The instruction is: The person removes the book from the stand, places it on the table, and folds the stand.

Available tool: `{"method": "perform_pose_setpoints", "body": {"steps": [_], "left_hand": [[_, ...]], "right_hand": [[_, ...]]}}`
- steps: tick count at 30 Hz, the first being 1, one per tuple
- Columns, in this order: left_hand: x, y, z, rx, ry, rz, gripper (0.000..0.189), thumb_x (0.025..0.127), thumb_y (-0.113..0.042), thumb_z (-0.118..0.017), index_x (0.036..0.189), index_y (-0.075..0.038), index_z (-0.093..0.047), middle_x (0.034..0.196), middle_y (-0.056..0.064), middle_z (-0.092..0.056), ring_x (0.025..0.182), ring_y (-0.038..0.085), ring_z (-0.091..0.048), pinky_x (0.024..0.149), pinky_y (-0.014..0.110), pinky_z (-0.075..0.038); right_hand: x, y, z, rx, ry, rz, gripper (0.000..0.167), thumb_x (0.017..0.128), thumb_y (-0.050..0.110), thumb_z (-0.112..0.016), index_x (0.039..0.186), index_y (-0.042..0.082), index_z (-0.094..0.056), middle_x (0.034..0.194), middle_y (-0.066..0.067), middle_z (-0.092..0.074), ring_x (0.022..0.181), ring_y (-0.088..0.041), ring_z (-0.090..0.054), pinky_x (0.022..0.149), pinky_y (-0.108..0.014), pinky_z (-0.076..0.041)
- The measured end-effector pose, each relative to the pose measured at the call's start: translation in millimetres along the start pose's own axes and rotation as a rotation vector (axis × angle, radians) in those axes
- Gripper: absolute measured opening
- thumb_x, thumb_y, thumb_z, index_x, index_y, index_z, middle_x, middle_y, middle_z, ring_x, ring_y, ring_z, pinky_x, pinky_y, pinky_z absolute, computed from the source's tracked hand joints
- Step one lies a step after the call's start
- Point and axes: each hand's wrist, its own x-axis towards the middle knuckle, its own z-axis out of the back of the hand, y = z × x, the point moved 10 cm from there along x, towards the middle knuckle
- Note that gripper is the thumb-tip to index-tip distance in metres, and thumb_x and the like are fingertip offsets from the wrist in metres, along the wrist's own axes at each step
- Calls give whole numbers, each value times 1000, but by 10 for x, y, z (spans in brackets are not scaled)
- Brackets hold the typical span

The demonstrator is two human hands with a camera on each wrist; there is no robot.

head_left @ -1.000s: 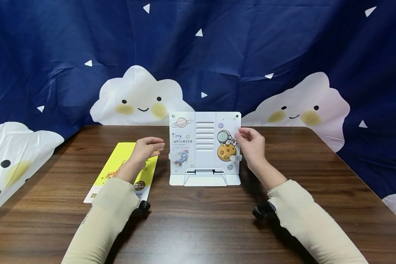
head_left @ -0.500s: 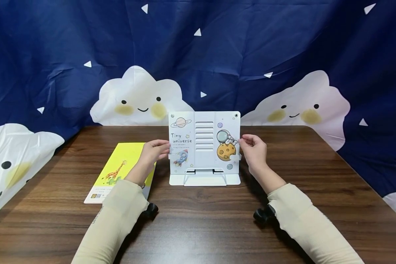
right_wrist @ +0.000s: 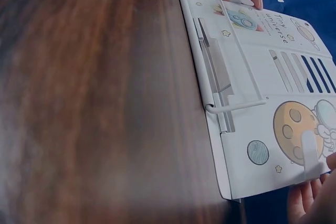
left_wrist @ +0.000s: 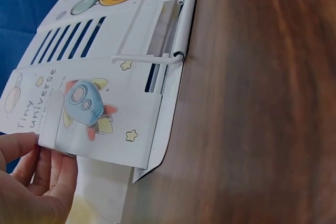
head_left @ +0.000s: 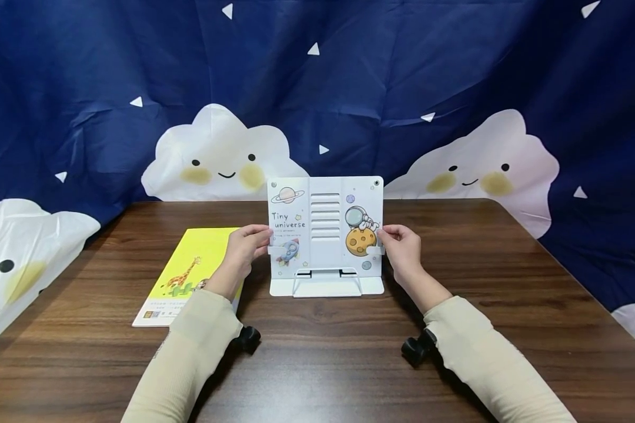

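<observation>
A white book stand [head_left: 325, 255] printed with "Tiny universe", a rocket and an astronaut stands upright on the table. Its left edge is pinched by my left hand [head_left: 241, 252], just above the side clip [left_wrist: 51, 119]; the thumb lies in front and the fingers pass behind the panel. On the opposite edge, my right hand [head_left: 404, 249] grips at about the same height, close to the other clip [right_wrist: 311, 153]. A white wire holder [head_left: 327, 282] crosses the stand's bottom ledge. Part of my right hand is cut off in the right wrist view.
Left of the stand, a yellow book [head_left: 182, 276] with a giraffe lies flat, partly covered by my left forearm. The brown wooden table [head_left: 328, 364] extends on all sides. A blue curtain [head_left: 381, 70] with clouds hangs behind it.
My left hand has moved right from over the yellow book to the stand's left edge. My right hand has slid slightly down the right edge. The stand stays in place.
</observation>
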Motion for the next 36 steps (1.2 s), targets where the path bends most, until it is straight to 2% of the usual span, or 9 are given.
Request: {"method": "perform_pose_setpoints", "body": {"steps": [4,8,13,16,19,23,28,32,36], "left_hand": [[1,13,-4,-7,-6,3,21,81,-8,-60,99,3,-60,90,9,-58,71,15,-55,67,23,-49],[1,19,-7,-2,-3,5,22,81,-9,-60,99,3,-60,91,9,-58,73,16,-54,69,24,-48],[5,8,-2,6,2,-3,21,81,-9,-60,98,4,-60,90,10,-59,72,16,-55,68,24,-49],[4,2,2,24,6,-5,22,81,-10,-60,99,4,-60,91,10,-59,72,16,-55,68,24,-48],[2,6,-6,43,15,0,22,82,-10,-59,99,4,-60,93,11,-58,74,17,-54,70,25,-48],[-6,20,-16,59,29,14,21,83,-11,-57,99,3,-60,97,12,-58,77,19,-54,74,28,-47],[-20,29,-15,70,36,24,20,84,-12,-57,98,2,-60,100,12,-57,80,20,-54,77,29,-46],[-33,28,-19,67,42,20,19,84,-11,-57,97,2,-60,99,12,-57,78,19,-54,75,28,-47],[-40,33,-18,60,51,19,19,83,-9,-57,97,4,-59,96,12,-58,74,17,-55,72,27,-48]], "right_hand": [[196,-272,2,-57,-41,44,21,76,22,-66,85,3,-62,81,-6,-54,69,-13,-47,49,-17,-40],[236,-338,1,-72,-57,51,19,76,21,-66,84,4,-63,82,-6,-55,69,-13,-48,52,-18,-42],[153,-175,5,-43,-10,42,17,75,19,-67,80,4,-62,75,-5,-54,63,-11,-46,44,-18,-38],[30,-6,7,-30,22,-8,14,77,16,-66,79,3,-61,74,-5,-53,63,-11,-45,38,-25,-36],[-115,169,23,-47,15,-53,12,78,12,-64,79,1,-60,74,-5,-53,63,-11,-45,40,-35,-37],[-230,321,24,-43,18,-61,14,79,12,-63,79,-2,-60,75,-6,-53,65,-12,-45,49,-30,-40],[-179,271,1,-41,23,-78,12,79,12,-62,77,1,-60,73,-4,-52,61,-11,-45,46,-40,-39],[-96,205,-25,-50,55,-79,16,79,16,-63,78,0,-60,73,-5,-51,61,-13,-44,43,-36,-37],[-47,174,-50,-76,84,-104,15,79,17,-63,75,3,-60,71,-3,-51,62,-12,-44,46,-43,-38]]}}
